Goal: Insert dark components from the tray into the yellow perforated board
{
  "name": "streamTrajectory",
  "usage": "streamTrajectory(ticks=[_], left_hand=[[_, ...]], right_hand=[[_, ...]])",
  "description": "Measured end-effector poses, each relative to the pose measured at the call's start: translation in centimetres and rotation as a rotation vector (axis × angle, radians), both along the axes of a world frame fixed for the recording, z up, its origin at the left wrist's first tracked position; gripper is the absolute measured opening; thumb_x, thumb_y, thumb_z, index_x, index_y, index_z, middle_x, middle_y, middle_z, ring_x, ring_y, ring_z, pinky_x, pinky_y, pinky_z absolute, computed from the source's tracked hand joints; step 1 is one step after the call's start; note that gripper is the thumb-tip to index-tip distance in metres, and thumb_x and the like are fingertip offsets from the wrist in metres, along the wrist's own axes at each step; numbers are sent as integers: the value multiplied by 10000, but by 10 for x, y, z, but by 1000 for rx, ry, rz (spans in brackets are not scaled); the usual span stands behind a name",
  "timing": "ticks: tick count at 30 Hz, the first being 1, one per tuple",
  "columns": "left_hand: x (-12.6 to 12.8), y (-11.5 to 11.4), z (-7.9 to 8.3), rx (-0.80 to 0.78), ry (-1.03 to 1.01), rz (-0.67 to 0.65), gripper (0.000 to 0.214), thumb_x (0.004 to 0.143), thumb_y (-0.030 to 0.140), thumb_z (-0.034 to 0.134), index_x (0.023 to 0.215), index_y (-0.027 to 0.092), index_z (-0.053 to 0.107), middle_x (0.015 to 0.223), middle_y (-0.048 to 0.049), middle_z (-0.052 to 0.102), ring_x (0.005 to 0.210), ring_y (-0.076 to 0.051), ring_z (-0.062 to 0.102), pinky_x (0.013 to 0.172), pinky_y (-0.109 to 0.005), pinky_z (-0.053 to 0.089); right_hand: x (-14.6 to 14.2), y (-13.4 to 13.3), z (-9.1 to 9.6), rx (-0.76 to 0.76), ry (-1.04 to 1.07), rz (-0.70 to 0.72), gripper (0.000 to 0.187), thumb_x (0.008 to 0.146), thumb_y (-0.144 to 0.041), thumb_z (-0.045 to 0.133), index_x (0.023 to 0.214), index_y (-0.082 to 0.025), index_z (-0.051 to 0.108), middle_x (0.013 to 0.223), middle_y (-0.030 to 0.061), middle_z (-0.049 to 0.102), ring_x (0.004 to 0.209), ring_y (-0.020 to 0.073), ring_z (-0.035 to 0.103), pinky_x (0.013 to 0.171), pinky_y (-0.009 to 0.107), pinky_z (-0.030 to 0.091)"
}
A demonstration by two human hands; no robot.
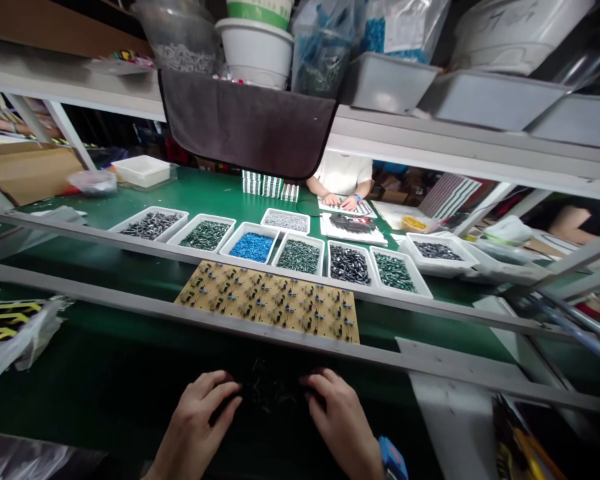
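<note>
Low at the near edge of the green tabletop (105, 387), the left hand (200, 423) and the right hand (343, 427) lie palm down on either side of a dark heap of small parts (270, 393). Both hands are released — fingers spread and gently curved, their tips touching the edges of the heap, clenched on nothing that shows. The heap lies in shadow, so its single pieces cannot be told apart. A blue wristband (393, 460) sits on the right wrist.

Beyond the hands, two grey metal rails (130, 303) cross the view, and between them lies a tan circuit board (270, 303) studded with small dark and blue components. Behind the far rail stands a row of white trays (153, 223) side by side, each filled with small parts — dark, green, and one tray of blue parts (253, 247) near the middle. Across the tabletop a co-worker (343, 175) in a pale top rests both hands on a patterned sheet. Overhead, a dark cloth (247, 123) hangs from the shelf (430, 143), which carries white tubs and bags.
</note>
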State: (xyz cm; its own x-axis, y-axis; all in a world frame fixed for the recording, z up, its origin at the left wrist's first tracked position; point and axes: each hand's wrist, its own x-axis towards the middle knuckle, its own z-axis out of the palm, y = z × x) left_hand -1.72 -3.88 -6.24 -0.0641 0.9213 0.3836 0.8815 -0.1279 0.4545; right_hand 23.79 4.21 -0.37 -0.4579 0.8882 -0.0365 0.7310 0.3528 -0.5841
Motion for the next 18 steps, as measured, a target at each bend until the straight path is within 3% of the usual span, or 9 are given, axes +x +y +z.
streamTrajectory(ticks=[4,7,9,13,15,18], left_hand=[[24,3,7,-88,44,-120,327,800,416,712,1104,302,674,1084,-76,687,997,-305,669,799,-512,579],[40,10,10,-185,33,-156,264,816,221,672,1067,300,686,1096,-64,695,1029,-306,654,857,-539,538],[43,13,11,-212,-33,-126,230,838,189,622,1032,287,696,1106,-73,687,1047,-306,638,893,-546,509],[41,12,26,-261,-359,-110,221,913,364,547,1009,247,708,1036,-89,676,976,-255,652,868,-405,520],[42,10,42,-413,-597,-201,302,905,431,548,1035,210,707,979,-89,692,895,-223,669,800,-324,532],[46,5,63,-755,-951,-374,445,829,515,620,1037,135,724,914,-105,743,822,-227,679,740,-299,527]], right_hand=[[-16,-5,1,-46,-141,18,301,797,-133,627,1087,-185,683,1038,85,653,963,248,631,861,344,515],[-22,-6,1,-68,-269,-10,211,819,-87,565,971,-167,689,977,96,664,880,247,649,801,344,521],[-21,-5,0,-91,-255,-26,200,818,-52,536,897,-169,679,926,85,671,833,227,654,776,321,517],[-12,-6,1,-33,-66,11,219,785,-4,533,839,-179,652,869,58,662,801,189,640,726,267,498],[-10,-11,2,30,72,123,201,772,-16,555,824,-186,649,842,44,659,770,170,635,682,240,485],[-9,-22,1,81,252,338,110,798,-111,614,832,-198,673,798,32,668,690,138,635,609,200,460]])
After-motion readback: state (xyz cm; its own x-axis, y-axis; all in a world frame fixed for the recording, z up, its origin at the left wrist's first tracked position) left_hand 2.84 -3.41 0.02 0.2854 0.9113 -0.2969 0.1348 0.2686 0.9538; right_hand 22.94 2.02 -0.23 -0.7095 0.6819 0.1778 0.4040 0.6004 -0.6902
